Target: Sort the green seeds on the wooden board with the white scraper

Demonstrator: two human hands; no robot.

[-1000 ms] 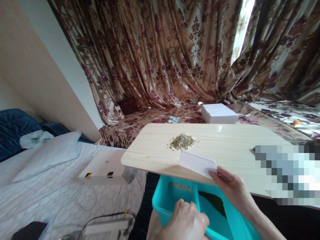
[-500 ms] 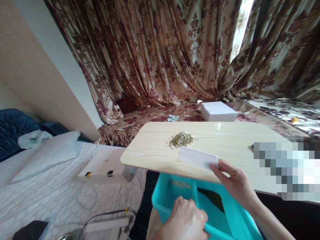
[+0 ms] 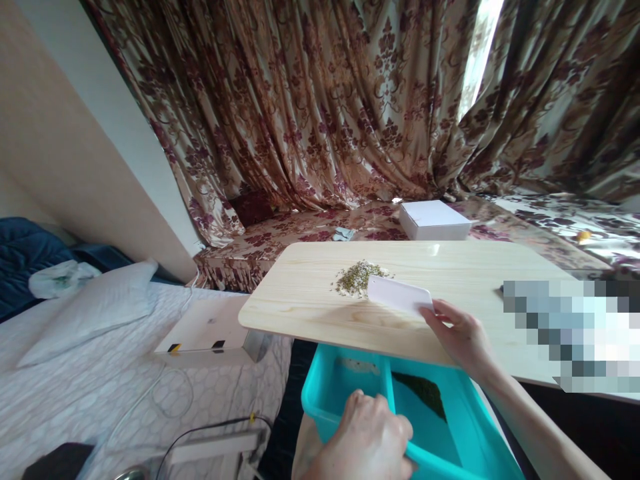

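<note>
A loose pile of mixed green and white grains (image 3: 354, 277) lies on the pale wooden tabletop (image 3: 295, 290). My right hand (image 3: 463, 337) pinches the near right end of a flat white scraper (image 3: 399, 295), tilted on edge; its far end is against the pile's right side. Below the table's front edge is a turquoise divided bin (image 3: 314, 395). My left hand (image 3: 367, 430) is closed over its near rim, fingertips mostly hidden. In the bin's right compartment lie small green grains (image 3: 425, 393); a thin layer of whitish grains (image 3: 359, 365) shows in the left one.
A blurred-out object (image 3: 555, 320) covers the table's right side. Behind the table stands a white box (image 3: 435, 220) on a patterned ledge before curtains. To the left, a bed (image 3: 100, 380) bears a pillow (image 3: 95, 310), another white box (image 3: 210, 327) and cables.
My right hand has moved the scraper up and away from the table's front edge, against the pile's right side, and tipped it more upright. My left hand stays on the bin.
</note>
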